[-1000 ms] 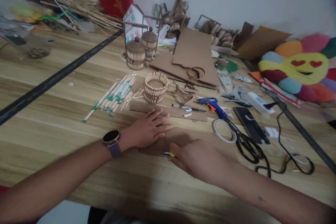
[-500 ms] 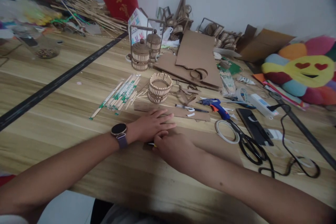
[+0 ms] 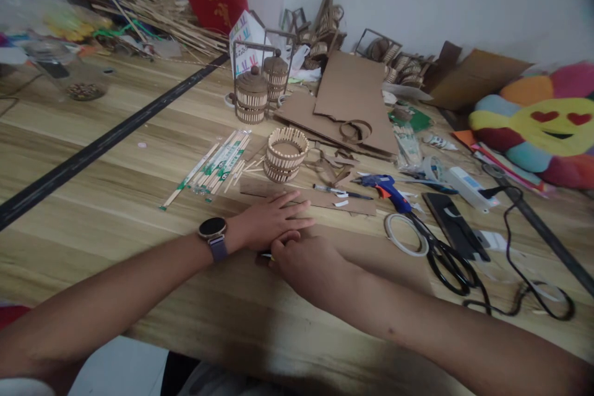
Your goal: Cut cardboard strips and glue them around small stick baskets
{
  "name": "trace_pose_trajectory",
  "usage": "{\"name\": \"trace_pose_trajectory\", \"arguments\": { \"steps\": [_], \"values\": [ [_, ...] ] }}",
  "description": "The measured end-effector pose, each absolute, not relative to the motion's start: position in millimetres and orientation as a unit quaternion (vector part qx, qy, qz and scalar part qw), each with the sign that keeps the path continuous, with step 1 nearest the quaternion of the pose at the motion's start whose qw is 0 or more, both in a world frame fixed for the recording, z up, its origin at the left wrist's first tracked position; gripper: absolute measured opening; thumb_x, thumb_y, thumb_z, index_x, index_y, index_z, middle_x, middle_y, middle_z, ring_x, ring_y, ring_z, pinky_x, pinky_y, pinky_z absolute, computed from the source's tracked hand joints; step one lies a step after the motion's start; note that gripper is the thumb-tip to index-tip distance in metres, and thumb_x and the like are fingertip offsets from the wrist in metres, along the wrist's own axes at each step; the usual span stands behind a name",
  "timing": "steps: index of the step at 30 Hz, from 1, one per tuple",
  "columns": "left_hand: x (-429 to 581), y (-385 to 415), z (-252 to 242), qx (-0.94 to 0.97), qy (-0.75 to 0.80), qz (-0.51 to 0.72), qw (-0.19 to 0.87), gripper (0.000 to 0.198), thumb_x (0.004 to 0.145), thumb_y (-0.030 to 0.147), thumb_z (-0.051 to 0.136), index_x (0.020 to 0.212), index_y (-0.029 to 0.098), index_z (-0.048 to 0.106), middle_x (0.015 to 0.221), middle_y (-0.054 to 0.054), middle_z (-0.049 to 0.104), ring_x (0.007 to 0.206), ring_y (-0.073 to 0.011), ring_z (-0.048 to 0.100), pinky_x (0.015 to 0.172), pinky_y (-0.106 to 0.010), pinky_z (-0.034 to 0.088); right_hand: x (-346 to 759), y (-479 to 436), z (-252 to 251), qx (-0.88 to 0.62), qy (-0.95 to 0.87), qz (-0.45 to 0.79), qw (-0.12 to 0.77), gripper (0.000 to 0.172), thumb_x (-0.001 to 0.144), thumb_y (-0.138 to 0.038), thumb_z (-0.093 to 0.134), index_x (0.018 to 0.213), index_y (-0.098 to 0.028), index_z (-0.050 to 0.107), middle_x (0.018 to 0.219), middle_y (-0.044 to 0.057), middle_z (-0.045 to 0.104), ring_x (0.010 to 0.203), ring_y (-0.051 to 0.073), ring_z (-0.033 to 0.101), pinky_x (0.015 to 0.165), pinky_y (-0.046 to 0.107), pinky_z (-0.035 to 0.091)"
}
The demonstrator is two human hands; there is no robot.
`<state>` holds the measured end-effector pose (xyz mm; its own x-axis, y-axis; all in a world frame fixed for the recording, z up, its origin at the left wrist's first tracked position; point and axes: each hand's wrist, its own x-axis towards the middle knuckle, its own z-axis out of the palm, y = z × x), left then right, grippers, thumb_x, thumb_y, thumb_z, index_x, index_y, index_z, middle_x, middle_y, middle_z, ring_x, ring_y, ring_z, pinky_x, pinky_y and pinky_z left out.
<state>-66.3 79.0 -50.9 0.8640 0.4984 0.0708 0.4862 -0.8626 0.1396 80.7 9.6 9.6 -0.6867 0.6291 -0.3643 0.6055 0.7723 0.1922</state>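
Observation:
My left hand (image 3: 273,221) lies flat with its fingers spread, pressing on a brown cardboard sheet (image 3: 371,255). Against it, my right hand (image 3: 309,263) is closed around a utility knife (image 3: 265,254); only a dark, thin end and a bit of yellow show, and the rest is hidden in the fist. Just beyond the hands is a narrow cardboard strip (image 3: 301,196) with a pen (image 3: 341,191) on it. Behind that stands a small round tub (image 3: 286,154) built of short wooden sticks, and to its left are wrapped chopsticks (image 3: 218,161).
At right are a blue glue gun (image 3: 387,190), a tape roll (image 3: 394,241), black scissors (image 3: 452,266), a black phone-like slab (image 3: 452,223) and a power strip (image 3: 468,185) with a trailing cord. Cardboard sheets (image 3: 350,86) and lidded stick buckets (image 3: 251,94) stand farther back.
The view has shifted slightly, so the table's things appear a little to the right. Both hands keep nearly the same pose on the cardboard.

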Motion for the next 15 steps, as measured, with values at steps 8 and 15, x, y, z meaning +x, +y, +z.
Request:
{"name": "trace_pose_trajectory", "arguments": {
  "steps": [8, 15],
  "values": [
    [-67.8, 80.9, -59.4, 0.967, 0.244, 0.072, 0.035, 0.047, 0.108, 0.045, 0.041, 0.151, 0.028, 0.046, 0.165, -0.010, 0.033, 0.154, -0.0356, 0.023, 0.121, -0.049, 0.026, 66.0, 7.4, 19.7, 0.360, 0.907, -0.011, 0.218, 0.028, 0.089, -0.007, 0.061, 0.116, -0.003, 0.068, 0.100, 0.025, 0.076, 0.084, 0.028, 0.077, 0.063, 0.029, 0.060],
    [-66.9, 83.1, -63.3, 0.968, 0.241, 0.064, 0.029, 0.047, 0.108, 0.045, 0.041, 0.151, 0.029, 0.047, 0.165, -0.010, 0.035, 0.154, -0.0355, 0.023, 0.121, -0.050, 0.026, 63.0, 8.0, 8.0, 0.366, 0.911, -0.021, 0.188, 0.022, 0.086, -0.005, 0.064, 0.107, -0.007, 0.071, 0.099, 0.023, 0.077, 0.092, 0.029, 0.076, 0.072, 0.033, 0.061]
  ]
}}
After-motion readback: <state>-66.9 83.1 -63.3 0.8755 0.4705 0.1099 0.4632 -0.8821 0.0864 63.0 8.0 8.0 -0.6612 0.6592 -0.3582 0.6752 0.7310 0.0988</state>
